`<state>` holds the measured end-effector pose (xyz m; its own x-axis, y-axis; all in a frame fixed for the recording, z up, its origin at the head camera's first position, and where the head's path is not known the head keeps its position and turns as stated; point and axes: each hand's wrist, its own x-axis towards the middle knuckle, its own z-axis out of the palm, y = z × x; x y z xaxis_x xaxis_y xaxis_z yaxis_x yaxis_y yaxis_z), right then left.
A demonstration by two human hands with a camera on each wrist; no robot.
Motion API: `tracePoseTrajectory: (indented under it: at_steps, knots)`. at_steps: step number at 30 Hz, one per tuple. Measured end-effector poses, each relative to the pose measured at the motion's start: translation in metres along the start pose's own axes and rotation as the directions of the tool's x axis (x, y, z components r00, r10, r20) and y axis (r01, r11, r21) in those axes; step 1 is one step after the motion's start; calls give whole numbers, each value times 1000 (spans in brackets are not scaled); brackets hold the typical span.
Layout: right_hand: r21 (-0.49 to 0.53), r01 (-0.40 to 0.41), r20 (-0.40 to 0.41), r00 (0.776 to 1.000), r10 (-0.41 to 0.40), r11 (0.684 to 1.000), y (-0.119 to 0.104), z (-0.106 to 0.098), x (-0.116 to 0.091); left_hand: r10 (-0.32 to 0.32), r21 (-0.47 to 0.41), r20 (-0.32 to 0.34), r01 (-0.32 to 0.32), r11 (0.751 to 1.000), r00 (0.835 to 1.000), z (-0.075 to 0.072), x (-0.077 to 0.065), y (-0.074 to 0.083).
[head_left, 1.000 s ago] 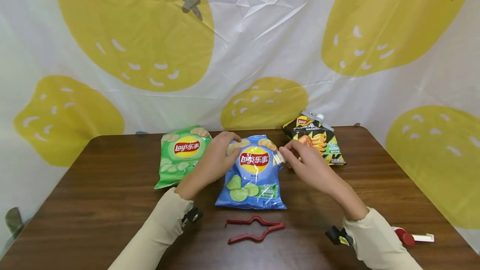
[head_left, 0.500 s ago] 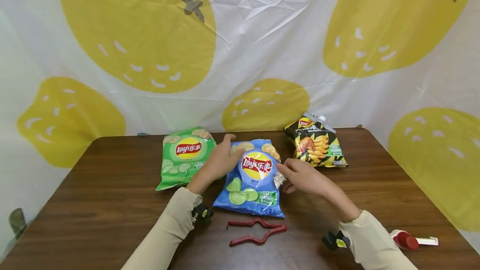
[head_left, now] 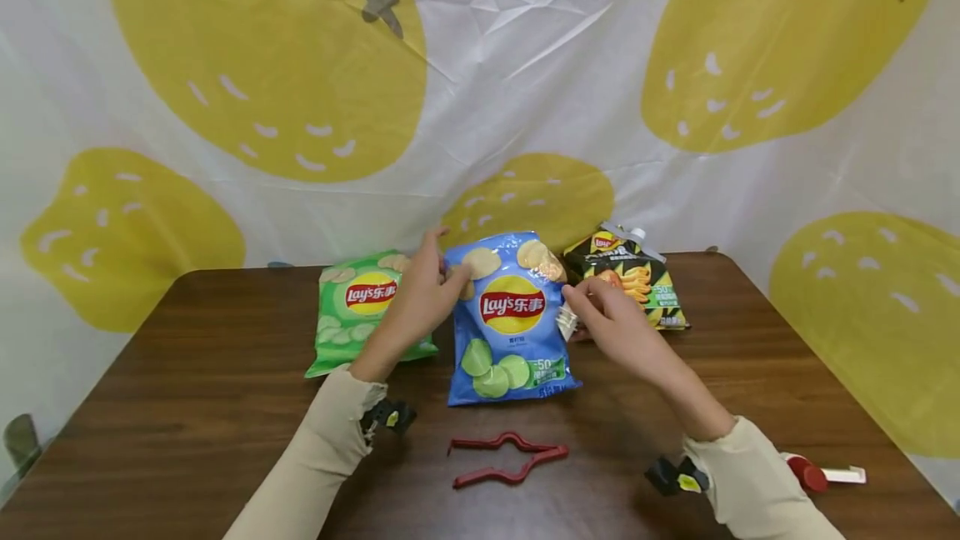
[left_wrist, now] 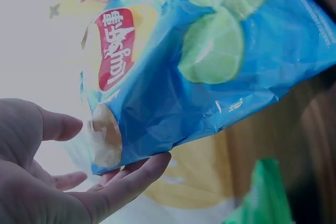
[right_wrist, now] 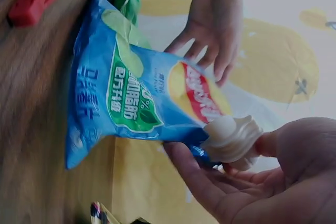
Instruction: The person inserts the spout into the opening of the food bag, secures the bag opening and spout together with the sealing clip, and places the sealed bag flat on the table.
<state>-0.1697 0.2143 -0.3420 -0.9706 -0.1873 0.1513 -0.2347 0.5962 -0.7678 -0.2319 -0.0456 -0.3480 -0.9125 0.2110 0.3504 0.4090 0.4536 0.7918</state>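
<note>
A blue chip bag is raised to a steep tilt between the two hands in the head view. My left hand is at its upper left corner. In the left wrist view, the fingers lie straight behind the bag's edge, while the thumb is apart from it in front. At the opposite edge, my right hand pinches a small white swirl-shaped piece between thumb and fingers. One right finger reaches along the back of the bag in the right wrist view. Part of the white piece is hidden by the hand.
A red hinged clip lies open in front on the wooden table. Behind the left hand is a green chip bag. A black chip bag with a grey clip leans back right. A red-and-white clip lies far right.
The blue bag first slid slightly toward the front, then its top rose and it now stands steeper. Both hands moved up with it; the white piece stays at its right edge.
</note>
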Motion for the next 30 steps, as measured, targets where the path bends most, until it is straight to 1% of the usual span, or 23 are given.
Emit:
tracePoseTrajectory:
  at_steps: [3,6,9,11,13,15,17,19,20,22,24,26,27,29,30]
  knots:
    - [-46,88,-51,995,-91,995,0,-4,0,7,21,-8,-6,1000,1000,-5,-1,10]
    - [-50,171,-75,982,-174,984,0,-6,-1,13,59,-25,-11,998,1000,-11,-3,19]
    - [-64,246,-87,964,-251,967,-2,-4,-1,9,103,-41,-5,995,999,-17,-5,27]
    - [-95,299,-93,947,-308,949,-3,0,-1,18,160,-42,-11,987,999,-21,-7,31]
    - [-129,354,-95,925,-367,926,-4,3,-1,59,233,-34,-50,971,998,-23,-10,37]
    - [-152,408,-94,901,-424,900,-6,6,-1,128,297,-10,-119,947,992,-25,-14,43]
    - [-166,456,-88,876,-474,874,-8,8,-2,212,333,25,-209,919,977,-25,-18,50]
    - [-184,490,-79,857,-510,852,-10,10,-3,274,340,60,-278,898,960,-24,-21,56]
    - [-187,499,-72,852,-518,846,-11,10,-4,298,337,77,-306,891,952,-24,-23,58]
    - [-203,506,-66,847,-527,838,-13,11,-5,326,326,96,-339,882,941,-24,-25,61]
    - [-208,498,-81,849,-522,842,-14,10,-5,349,322,84,-357,877,933,-24,-26,63]
    - [-199,483,-134,848,-512,853,-15,7,-5,395,308,54,-391,867,917,-24,-26,62]
    - [-188,475,-177,845,-505,860,-16,5,-5,421,302,34,-411,860,906,-24,-25,62]
    - [-148,462,-271,831,-485,875,-18,-1,-5,481,298,-5,-458,837,876,-23,-24,61]
    - [-115,461,-312,824,-472,880,-19,-4,-5,512,301,-22,-483,823,859,-22,-24,61]
